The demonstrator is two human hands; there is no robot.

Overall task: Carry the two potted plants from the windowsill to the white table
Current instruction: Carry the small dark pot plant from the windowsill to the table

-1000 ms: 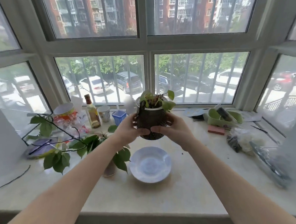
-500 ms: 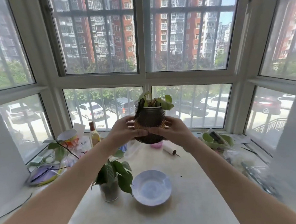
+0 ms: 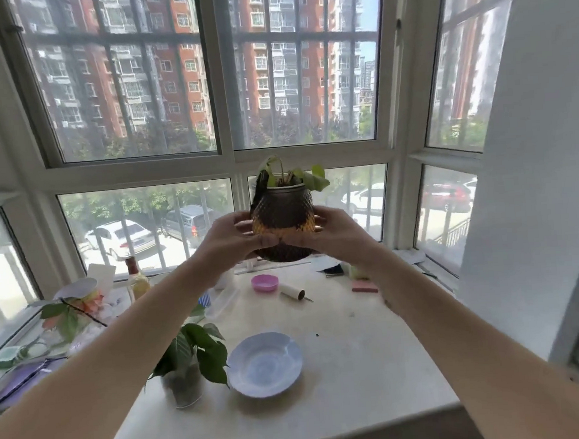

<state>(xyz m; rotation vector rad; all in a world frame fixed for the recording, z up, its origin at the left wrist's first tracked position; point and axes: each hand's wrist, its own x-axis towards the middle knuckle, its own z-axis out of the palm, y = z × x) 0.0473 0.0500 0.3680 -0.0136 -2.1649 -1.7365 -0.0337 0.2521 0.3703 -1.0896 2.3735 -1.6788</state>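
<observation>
A dark textured glass pot with a small green plant [image 3: 282,213] is held upright in the air in front of the window, well above the windowsill [image 3: 342,352]. My left hand [image 3: 229,240] grips its left side and my right hand [image 3: 337,233] grips its right side, thumbs across the front. A second plant in a clear glass pot [image 3: 184,381] with broad green leaves stands on the sill at lower left, beside a pale blue saucer [image 3: 264,363]. The white table is out of view.
On the sill lie a pink bowl [image 3: 264,282], a paper roll [image 3: 292,291], a sauce bottle [image 3: 137,281], a pink block [image 3: 364,286] and clutter with leafy stems at left [image 3: 72,313]. A white wall [image 3: 534,168] rises at right.
Both hands have lifted the dark pot up off the saucer and away from the sill. The view has pulled back and tilted up, showing more of the window.
</observation>
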